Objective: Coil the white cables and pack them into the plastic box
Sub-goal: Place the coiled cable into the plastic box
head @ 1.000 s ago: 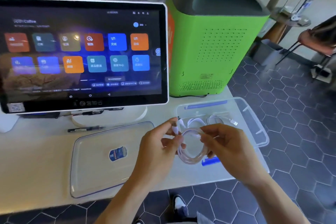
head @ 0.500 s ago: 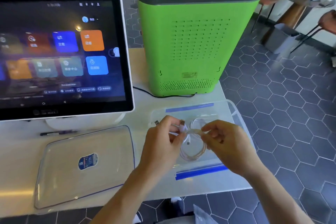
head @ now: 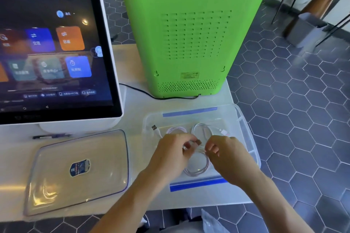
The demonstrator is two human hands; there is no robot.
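Observation:
A clear plastic box (head: 246,134) with blue strips on its rims stands on the white table at the right. Over its near half, my left hand (head: 170,155) and my right hand (head: 227,157) both pinch the top of a coiled white cable (head: 198,170), whose loops hang down inside the box. Two other coiled white cables lie on the box floor behind my hands: one (head: 175,130) with a USB plug at its left end, one (head: 202,130) with a small connector to its right.
The box's clear lid (head: 56,185) with a blue sticker lies upside down at the left. A touchscreen terminal (head: 56,53) and a green machine (head: 189,43) stand behind, with a black cord on the table. A dark pen (head: 49,136) lies by the terminal's base. The table edge runs close behind the box's right side.
The view has shifted right and closer. Both hands have lowered the coiled cable from above the box's front rim down into the box.

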